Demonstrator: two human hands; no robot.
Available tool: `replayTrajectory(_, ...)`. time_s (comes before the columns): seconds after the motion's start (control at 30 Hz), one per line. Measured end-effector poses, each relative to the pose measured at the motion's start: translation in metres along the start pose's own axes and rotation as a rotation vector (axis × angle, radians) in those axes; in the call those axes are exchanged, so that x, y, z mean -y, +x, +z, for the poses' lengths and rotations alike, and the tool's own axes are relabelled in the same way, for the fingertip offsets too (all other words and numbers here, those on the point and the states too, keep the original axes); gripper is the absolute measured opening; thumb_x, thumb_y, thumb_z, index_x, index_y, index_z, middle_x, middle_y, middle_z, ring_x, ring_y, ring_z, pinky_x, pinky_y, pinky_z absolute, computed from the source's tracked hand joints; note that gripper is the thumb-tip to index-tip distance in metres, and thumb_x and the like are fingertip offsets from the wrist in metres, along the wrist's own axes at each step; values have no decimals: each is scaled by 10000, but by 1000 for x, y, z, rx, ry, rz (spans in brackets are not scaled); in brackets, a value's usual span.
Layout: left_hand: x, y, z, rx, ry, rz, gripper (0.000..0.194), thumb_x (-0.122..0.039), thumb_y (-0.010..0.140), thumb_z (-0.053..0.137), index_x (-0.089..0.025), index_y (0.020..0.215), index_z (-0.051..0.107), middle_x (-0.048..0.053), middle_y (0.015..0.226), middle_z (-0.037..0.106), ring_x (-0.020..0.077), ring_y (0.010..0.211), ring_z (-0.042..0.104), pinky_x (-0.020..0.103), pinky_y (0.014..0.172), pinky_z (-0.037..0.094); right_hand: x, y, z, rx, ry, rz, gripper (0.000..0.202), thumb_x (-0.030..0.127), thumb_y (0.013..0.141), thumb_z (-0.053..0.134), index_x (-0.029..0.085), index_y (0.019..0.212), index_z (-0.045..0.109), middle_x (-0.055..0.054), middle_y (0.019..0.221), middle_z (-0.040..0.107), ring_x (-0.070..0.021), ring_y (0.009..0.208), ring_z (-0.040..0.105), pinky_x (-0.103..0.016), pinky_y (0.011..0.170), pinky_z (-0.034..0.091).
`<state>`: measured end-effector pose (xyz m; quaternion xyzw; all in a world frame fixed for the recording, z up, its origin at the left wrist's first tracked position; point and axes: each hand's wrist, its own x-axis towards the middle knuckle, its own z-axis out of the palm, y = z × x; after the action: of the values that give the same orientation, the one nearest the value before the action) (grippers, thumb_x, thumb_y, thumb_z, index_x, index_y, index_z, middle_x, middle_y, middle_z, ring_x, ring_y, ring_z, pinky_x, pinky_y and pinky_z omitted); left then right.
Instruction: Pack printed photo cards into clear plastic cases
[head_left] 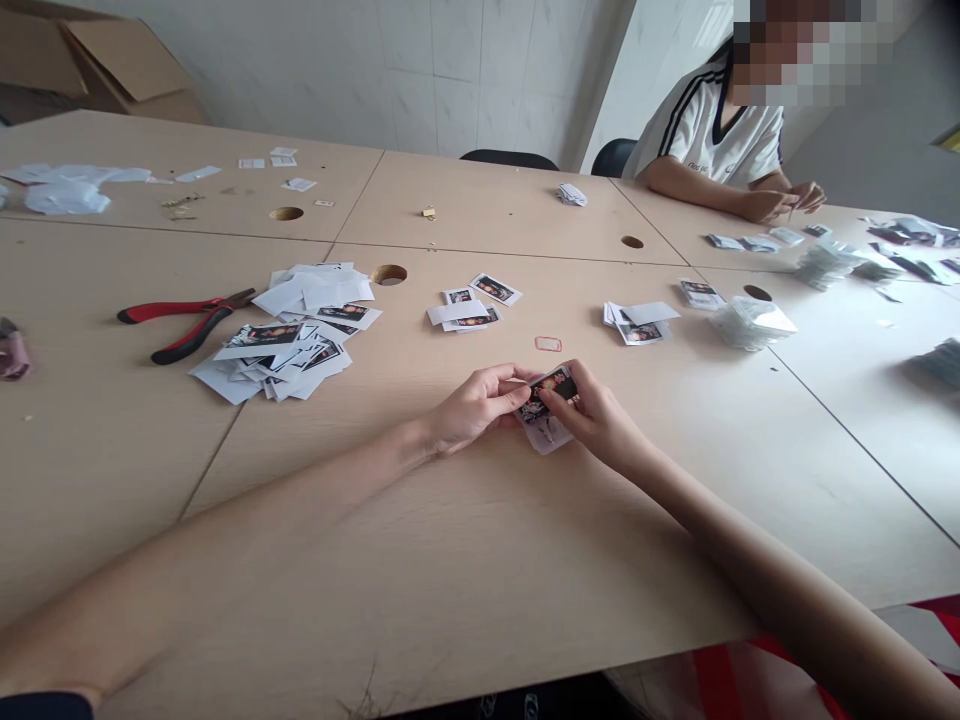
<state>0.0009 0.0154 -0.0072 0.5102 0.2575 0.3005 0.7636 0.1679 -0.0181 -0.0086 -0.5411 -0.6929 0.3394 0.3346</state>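
Observation:
Both of my hands meet over the near middle of the table around a small printed card (553, 382) and a clear plastic sleeve (546, 437). The card has a dark picture and seems partly inside the sleeve; how far in I cannot tell. My left hand (484, 408) pinches the left edge, thumb on top. My right hand (592, 405) grips the right side, its thumb pressed on the card's face. Just beyond them lies a small red-bordered label (548, 344). Loose printed cards (495, 290) lie farther off, beside a small stack (469, 318).
Left of my hands is a heap of cards (281, 360) with red-handled pliers (196, 318) against it. Clear sleeves (752, 322) are stacked at right, near more cards (641, 325). A co-worker (720, 150) sits across the table (420, 560). A cardboard box (124, 60) stands far left.

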Motion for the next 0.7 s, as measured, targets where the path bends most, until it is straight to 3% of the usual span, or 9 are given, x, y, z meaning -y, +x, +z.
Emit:
replayTrajectory(0.27,2,1,1,20,53,39,245,-221,756,567,-149,991,558,80,1035,593,163,926,544,300,810,399,8,-3,3,-54,-13,12,240,395,775,469,212,753,315,47,626,433,-83,506,412,-197,462,317)
replayTrajectory(0.4,2,1,-1,15,8,21,232,-227,763,558,-146,981,562,85,1027,586,157,900,544,315,793,419,8,-3,-3,86,101,-23,157,313,795,447,207,822,334,43,670,428,-76,532,409,-186,455,317)
replayTrajectory(0.57,1,1,-1,3,-2,0,258,-243,756,565,-151,996,552,82,996,588,144,846,547,325,756,443,9,-4,-18,219,85,-69,174,271,790,451,190,896,339,13,739,452,-91,610,429,-209,520,352)
replayTrajectory(0.7,2,1,-1,-10,29,10,257,-257,750,571,-158,986,548,72,985,595,149,862,549,322,768,430,9,-4,-16,225,126,-8,160,303,803,432,195,879,341,9,760,456,-105,664,448,-226,563,374)
